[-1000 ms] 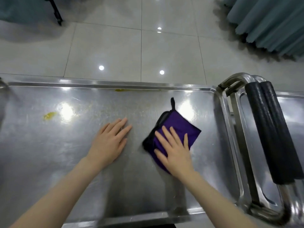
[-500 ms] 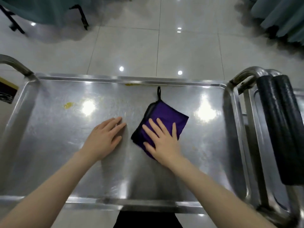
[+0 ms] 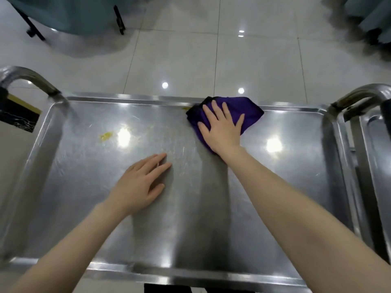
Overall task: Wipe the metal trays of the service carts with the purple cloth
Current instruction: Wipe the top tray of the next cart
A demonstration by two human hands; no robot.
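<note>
A steel cart tray (image 3: 84, 187) fills the lower view. The purple cloth (image 3: 247, 112) lies against the tray's far rim, right of centre. My right hand (image 3: 222, 130) presses flat on the cloth with straight, spread fingers. My left hand (image 3: 139, 185) rests flat on the bare metal in the middle of the tray, holding nothing. A yellow smear (image 3: 105, 135) sits on the tray at the left, and a small yellow spot (image 3: 186, 108) shows at the far rim just left of the cloth.
Curved steel handles rise at the cart's left (image 3: 31, 79) and right (image 3: 359, 96) ends. A second cart's tray (image 3: 378, 149) adjoins on the right. White tiled floor (image 3: 190, 60) lies beyond, with teal drapes (image 3: 63, 9) and black legs at the top corners.
My right hand has pushed the purple cloth from the tray's middle away to the far rim. My left hand stays flat on the tray. The view has shifted left.
</note>
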